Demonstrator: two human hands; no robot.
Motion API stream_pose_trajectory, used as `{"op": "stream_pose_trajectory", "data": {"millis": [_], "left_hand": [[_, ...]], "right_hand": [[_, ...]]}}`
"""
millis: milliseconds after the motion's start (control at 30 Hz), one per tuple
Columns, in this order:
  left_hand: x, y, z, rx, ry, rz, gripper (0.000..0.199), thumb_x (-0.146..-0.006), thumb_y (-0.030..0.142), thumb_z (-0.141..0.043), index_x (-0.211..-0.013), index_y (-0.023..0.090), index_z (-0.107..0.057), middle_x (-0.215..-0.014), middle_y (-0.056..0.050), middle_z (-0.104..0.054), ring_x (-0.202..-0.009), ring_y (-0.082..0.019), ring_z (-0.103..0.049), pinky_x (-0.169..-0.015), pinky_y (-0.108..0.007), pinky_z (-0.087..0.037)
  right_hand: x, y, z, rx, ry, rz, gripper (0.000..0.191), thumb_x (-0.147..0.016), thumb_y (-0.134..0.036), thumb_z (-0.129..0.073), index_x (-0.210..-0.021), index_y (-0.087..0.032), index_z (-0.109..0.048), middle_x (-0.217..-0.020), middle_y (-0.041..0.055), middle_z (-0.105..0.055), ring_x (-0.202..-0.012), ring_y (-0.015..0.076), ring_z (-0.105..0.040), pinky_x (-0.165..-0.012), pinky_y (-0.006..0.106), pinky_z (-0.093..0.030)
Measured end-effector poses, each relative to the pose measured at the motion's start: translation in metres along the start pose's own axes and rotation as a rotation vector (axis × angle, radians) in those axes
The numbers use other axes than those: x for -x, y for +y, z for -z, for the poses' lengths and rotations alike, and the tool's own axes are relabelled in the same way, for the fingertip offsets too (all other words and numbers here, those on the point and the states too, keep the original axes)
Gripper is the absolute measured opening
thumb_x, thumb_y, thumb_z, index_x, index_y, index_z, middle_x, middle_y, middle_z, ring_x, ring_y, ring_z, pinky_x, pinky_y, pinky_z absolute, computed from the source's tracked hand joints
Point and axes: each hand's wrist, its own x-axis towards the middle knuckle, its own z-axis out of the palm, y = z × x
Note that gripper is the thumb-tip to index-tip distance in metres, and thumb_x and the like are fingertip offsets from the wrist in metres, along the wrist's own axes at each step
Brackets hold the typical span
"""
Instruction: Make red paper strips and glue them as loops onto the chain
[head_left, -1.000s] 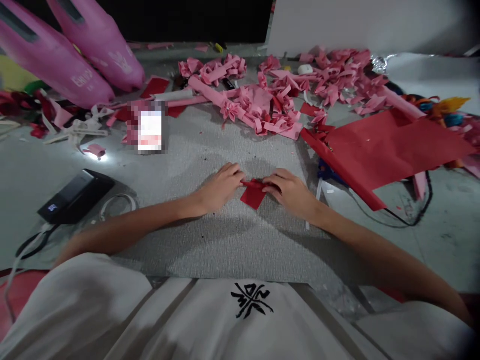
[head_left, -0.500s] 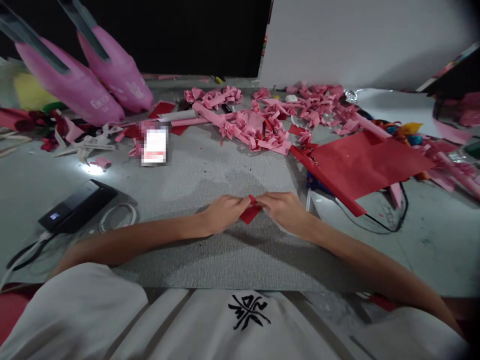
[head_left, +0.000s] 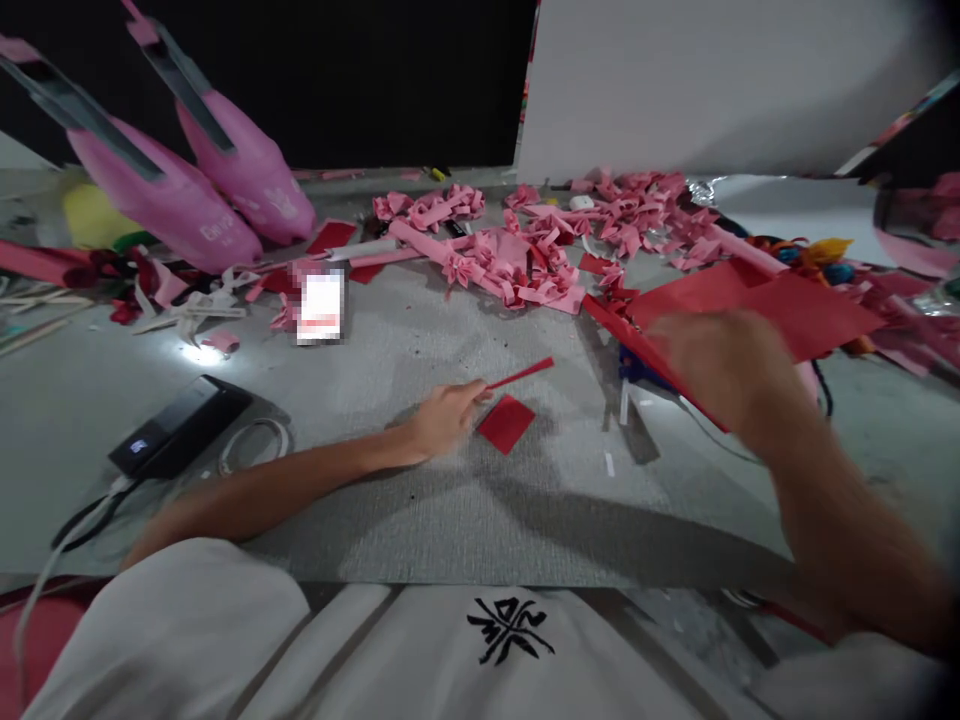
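Observation:
Over the middle of the table, my left hand pinches one end of a thin folded strip of red paper. Just below that strip a small red paper square lies on the table, beside the left fingertips. My right hand is off to the right, blurred by motion, above the rolled edge of a large red sheet. Its fingers are too smeared to show whether they touch or hold anything.
Pink folded paper flowers pile along the back. Two pink bottle-like objects stand at left, near a bright blurred-out screen. A black power bank with a cable lies left. White scraps lie right of centre.
My right hand has left the red paper and swung right to the large red sheet. The left hand now holds the strip alone, with the small square showing on the table.

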Motion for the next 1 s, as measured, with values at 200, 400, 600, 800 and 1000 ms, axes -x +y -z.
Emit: {"op": "stream_pose_trajectory", "data": {"millis": [200,400,600,800,1000], "left_hand": [[-0.01,0.007,-0.001,0.192,0.062,0.093,0.039,-0.111,0.037,-0.036,-0.104,0.016,-0.069,-0.057,0.003,-0.059,-0.049,-0.011,-0.056,-0.058,-0.021,-0.046],[-0.016,0.007,0.005,0.633,0.144,0.216,0.045,-0.107,0.055,-0.044,-0.099,0.016,-0.065,-0.053,0.005,-0.054,-0.037,-0.008,-0.047,-0.04,-0.019,-0.034],[-0.02,0.011,0.01,0.756,0.226,0.163,0.044,-0.104,0.056,-0.052,-0.102,0.015,-0.066,-0.053,0.006,-0.055,-0.039,-0.007,-0.05,-0.041,-0.018,-0.037],[-0.015,0.021,0.008,0.784,0.148,0.129,0.044,-0.103,0.057,-0.052,-0.097,0.015,-0.064,-0.052,0.006,-0.056,-0.04,-0.007,-0.05,-0.044,-0.019,-0.037],[-0.003,0.036,0.005,0.722,-0.08,0.081,0.045,-0.104,0.057,-0.05,-0.09,0.015,-0.06,-0.049,0.005,-0.056,-0.04,-0.007,-0.047,-0.046,-0.019,-0.036]], "right_hand": [[-0.011,0.036,-0.023,0.34,-0.062,-0.325,0.038,-0.096,-0.057,-0.062,-0.08,-0.023,-0.068,-0.072,0.0126,-0.067,-0.08,0.0352,-0.07,-0.069,0.048,-0.053],[-0.018,-0.009,0.005,0.313,-0.198,-0.405,0.03,-0.103,-0.039,-0.054,-0.087,-0.019,-0.067,-0.082,0.0139,-0.073,-0.083,0.0301,-0.072,-0.078,0.042,-0.049],[0.007,-0.091,-0.021,0.133,-0.218,-0.271,0.029,-0.104,-0.041,-0.052,-0.111,-0.016,-0.064,-0.08,0.0108,-0.073,-0.069,0.0262,-0.069,-0.064,0.035,-0.044],[0.0,-0.121,-0.057,-0.456,-0.161,-0.167,0.037,-0.105,-0.052,-0.051,-0.108,-0.018,-0.066,-0.076,0.0037,-0.07,-0.066,0.018,-0.065,-0.064,0.03,-0.045],[-0.028,-0.104,-0.079,-1.205,0.084,-0.365,0.048,-0.092,-0.066,-0.066,-0.08,-0.02,-0.062,-0.061,-0.0017,-0.06,-0.039,0.0084,-0.043,-0.037,0.025,-0.032]]}}
